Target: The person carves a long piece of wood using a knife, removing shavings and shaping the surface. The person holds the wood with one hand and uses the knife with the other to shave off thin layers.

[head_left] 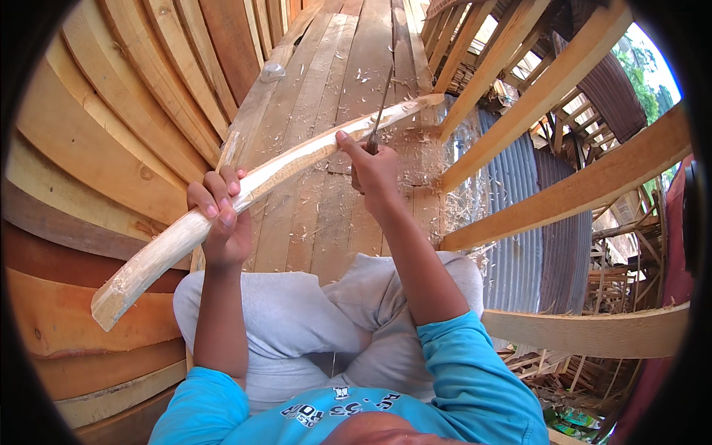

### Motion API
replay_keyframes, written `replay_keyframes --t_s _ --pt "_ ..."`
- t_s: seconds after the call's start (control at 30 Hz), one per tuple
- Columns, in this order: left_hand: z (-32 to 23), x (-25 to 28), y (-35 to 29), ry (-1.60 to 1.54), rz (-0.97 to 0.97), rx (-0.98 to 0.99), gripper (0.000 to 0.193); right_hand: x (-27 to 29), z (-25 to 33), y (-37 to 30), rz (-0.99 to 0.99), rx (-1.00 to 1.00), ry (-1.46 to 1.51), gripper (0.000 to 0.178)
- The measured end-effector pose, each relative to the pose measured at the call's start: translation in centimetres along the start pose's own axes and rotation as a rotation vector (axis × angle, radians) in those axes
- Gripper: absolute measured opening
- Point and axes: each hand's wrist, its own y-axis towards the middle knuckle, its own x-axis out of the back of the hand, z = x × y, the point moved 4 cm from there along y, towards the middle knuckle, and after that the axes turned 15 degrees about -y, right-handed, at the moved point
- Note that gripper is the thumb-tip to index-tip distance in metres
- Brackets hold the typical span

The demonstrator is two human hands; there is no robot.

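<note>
A long pale piece of wood (289, 165), stripped of bark, lies slantwise in front of me from lower left to upper right. My left hand (220, 204) is wrapped round it left of its middle, fingers over the top. In my right hand (369, 167) is the dark handle of a knife (383, 107), whose long thin blade points away from me. The blade crosses the wood near its far right part. My right thumb rests against the wood, and the other fingers curl round the handle, partly hidden.
Wood shavings (363, 75) are scattered over the plank floor (326, 111). A wall of boards (96, 141) rises on the left. Slanting wooden rails (564, 200) stand on the right, with corrugated metal sheets (512, 215) beyond them. A small clear plastic object (272, 71) lies by the left wall.
</note>
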Motion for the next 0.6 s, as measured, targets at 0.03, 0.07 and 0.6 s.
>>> replay_keyframes --t_s 0.03,0.07,0.6 --pt "-0.1 -0.1 0.0 0.005 0.006 0.001 0.029 0.0 0.1 -0.2 -0.001 0.005 0.009 0.038" --pt "-0.1 -0.3 -0.1 0.01 0.011 0.002 0.029 0.2 0.1 -0.4 0.002 0.006 0.018 0.038" --pt "-1.1 0.8 0.7 0.018 0.192 -0.004 0.031 -0.5 -0.8 -1.0 0.131 -0.036 0.079 0.035"
